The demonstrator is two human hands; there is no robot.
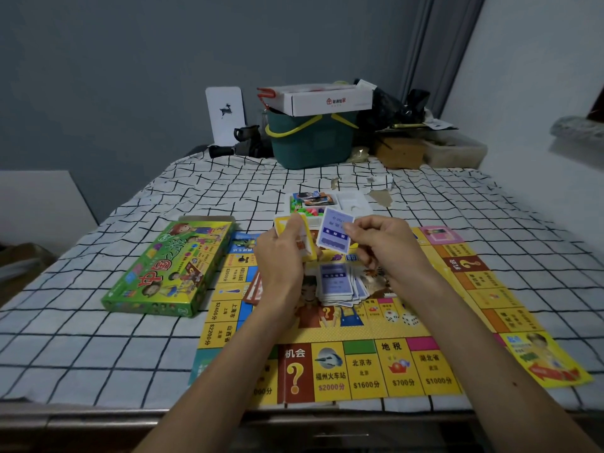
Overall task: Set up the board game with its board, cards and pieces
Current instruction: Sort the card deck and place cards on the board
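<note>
The yellow game board [408, 364] lies unfolded on the checked cloth in front of me. Above its middle, my left hand [281, 256] grips a small stack of yellow-edged cards [305, 238]. My right hand [376, 240] pinches a single blue card [335, 232] beside that stack. Below both hands, a loose pile of blue cards [338, 284] rests on the board's centre. An orange card [255, 291] lies on the board by my left wrist. A white tray [353, 202] with coloured pieces and more cards sits just beyond the board.
The green game box [166, 269] lies left of the board. At the far edge stand a teal basket [310, 142] topped with a white carton, a white panel [225, 114], dark objects and clutter. Torn paper scraps [380, 194] lie near the tray.
</note>
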